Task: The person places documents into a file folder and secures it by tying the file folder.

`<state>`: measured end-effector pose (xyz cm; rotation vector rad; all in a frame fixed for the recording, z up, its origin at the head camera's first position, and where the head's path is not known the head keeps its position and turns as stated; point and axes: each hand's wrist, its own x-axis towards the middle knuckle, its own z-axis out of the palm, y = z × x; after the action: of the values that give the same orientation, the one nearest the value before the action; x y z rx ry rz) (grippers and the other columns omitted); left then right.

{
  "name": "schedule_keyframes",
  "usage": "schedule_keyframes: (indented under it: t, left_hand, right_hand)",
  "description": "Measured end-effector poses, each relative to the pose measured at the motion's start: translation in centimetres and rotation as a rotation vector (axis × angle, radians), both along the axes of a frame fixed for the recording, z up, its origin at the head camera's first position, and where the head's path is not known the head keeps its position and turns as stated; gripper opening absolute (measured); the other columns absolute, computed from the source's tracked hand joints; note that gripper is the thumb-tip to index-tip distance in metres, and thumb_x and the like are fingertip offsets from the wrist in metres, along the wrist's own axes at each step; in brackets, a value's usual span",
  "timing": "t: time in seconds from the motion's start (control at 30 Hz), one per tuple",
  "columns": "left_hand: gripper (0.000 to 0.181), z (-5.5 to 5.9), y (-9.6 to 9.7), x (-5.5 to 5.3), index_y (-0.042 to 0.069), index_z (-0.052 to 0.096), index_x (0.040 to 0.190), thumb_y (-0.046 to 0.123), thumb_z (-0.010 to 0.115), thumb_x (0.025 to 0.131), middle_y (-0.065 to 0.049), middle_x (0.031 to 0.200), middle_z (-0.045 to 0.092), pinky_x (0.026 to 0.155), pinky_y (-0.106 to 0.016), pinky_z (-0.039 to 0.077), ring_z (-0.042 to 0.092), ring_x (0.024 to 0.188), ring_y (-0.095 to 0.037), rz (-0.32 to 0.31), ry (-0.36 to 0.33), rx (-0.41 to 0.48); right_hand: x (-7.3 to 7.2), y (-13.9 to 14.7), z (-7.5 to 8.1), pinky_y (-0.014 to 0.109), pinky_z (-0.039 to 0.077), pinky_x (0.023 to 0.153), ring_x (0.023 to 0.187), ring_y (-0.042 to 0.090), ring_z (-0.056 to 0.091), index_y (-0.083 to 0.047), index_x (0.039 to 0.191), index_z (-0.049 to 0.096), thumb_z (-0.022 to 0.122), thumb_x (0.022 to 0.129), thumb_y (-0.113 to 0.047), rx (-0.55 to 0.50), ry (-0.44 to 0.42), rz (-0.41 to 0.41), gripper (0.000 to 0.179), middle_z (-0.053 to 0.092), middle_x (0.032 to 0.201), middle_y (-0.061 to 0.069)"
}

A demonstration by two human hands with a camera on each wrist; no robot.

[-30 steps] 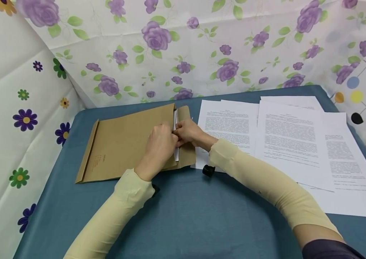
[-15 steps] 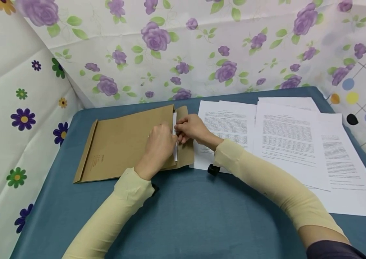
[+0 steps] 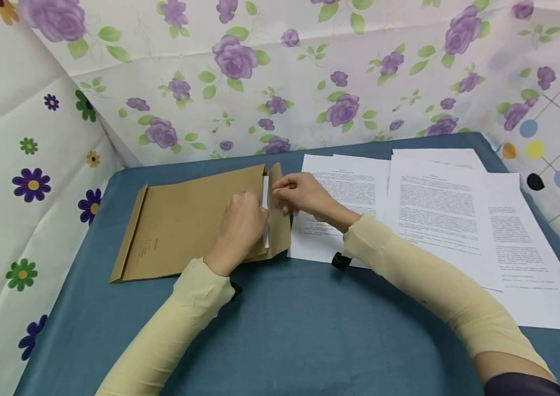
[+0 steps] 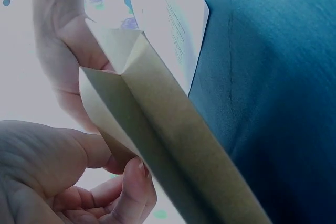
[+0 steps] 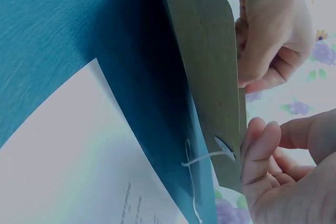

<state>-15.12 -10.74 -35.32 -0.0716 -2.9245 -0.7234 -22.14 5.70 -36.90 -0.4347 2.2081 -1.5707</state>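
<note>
A brown kraft paper envelope lies at the left with its mouth to the right. White paper shows inside the mouth. My left hand pinches the edge of the envelope's front panel; the left wrist view shows its thumb and fingers on that edge. My right hand is at the raised flap. Its thumb and curled fingertips come together beside the flap's edge, but whether they pinch it is hidden. A white string trails from a small disc on the flap.
Several printed sheets overlap across the right of the blue-covered table, one sheet close beside the flap. A black piece shows below the right wrist. Flowered sheeting hangs behind.
My right hand has drawn back from the envelope's mouth toward the right. The flap stands a little steeper. My left hand has kept its place on the envelope.
</note>
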Motion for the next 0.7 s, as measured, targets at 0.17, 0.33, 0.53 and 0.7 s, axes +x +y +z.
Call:
schedule_keyframes:
  t: [0.17, 0.33, 0.53, 0.7]
  left_hand:
    - [0.014, 0.0, 0.0, 0.0, 0.002, 0.054, 0.078, -0.003, 0.061, 0.089, -0.017, 0.069, 0.058, 0.052, -0.037, 0.050, 0.064, 0.061, -0.031, 0.005, 0.008, 0.000]
    - [0.014, -0.1, 0.0, -0.1, 0.002, 0.053, 0.077, -0.004, 0.061, 0.088, -0.019, 0.073, 0.059, 0.054, -0.040, 0.053, 0.065, 0.064, -0.033, 0.015, 0.012, 0.002]
    - [0.016, 0.0, 0.1, -0.2, 0.004, 0.052, 0.076, -0.004, 0.059, 0.089, -0.017, 0.072, 0.058, 0.055, -0.040, 0.052, 0.064, 0.064, -0.033, 0.022, 0.002, 0.005]
    - [0.018, 0.0, 0.1, -0.2, 0.005, 0.050, 0.074, -0.005, 0.058, 0.088, -0.014, 0.068, 0.054, 0.053, -0.038, 0.046, 0.060, 0.061, -0.029, 0.020, -0.006, 0.015]
  right_hand:
    - [0.4, 1.1, 0.5, 0.053, 0.056, 0.073, 0.081, 0.036, 0.064, -0.002, 0.126, 0.070, 0.061, 0.105, -0.016, 0.031, 0.062, 0.009, 0.027, 0.069, 0.096, 0.019]
    - [0.4, 2.0, 0.4, 0.056, 0.056, 0.079, 0.091, 0.043, 0.063, 0.000, 0.126, 0.069, 0.060, 0.105, -0.016, 0.050, 0.126, 0.034, 0.027, 0.067, 0.106, 0.026]
    - [0.5, 3.3, 0.2, 0.046, 0.053, 0.089, 0.108, 0.033, 0.063, 0.001, 0.129, 0.067, 0.063, 0.103, -0.018, 0.149, 0.266, 0.077, 0.033, 0.067, 0.124, 0.016]
    - [0.5, 4.5, 0.0, 0.047, 0.048, 0.099, 0.122, 0.032, 0.058, 0.001, 0.136, 0.063, 0.067, 0.100, -0.023, 0.261, 0.386, 0.107, 0.043, 0.063, 0.137, 0.016]
